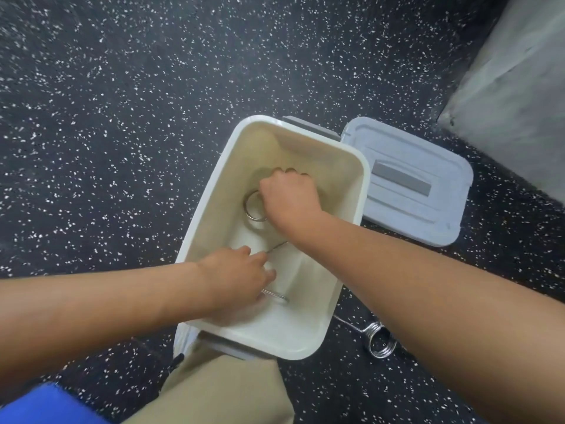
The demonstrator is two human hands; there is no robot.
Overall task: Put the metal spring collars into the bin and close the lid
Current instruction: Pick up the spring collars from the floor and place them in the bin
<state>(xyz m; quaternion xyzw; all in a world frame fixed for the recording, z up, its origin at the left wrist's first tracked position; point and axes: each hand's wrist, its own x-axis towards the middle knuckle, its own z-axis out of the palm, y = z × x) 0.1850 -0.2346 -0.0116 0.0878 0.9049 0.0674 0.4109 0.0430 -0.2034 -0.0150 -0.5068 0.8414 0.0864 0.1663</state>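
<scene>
Both hands grip spring collars inside the bin (351, 166); lid (428, 209) and spare collar (379, 341) lie beside.

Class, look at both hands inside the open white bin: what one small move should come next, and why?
Probably let go of both collars and lift the hands out. The right hand holds a metal spring collar low inside the white plastic bin; the left hand is low over another. One silver coil collar lies outside on the speckled black floor, and the grey lid is off.
</scene>
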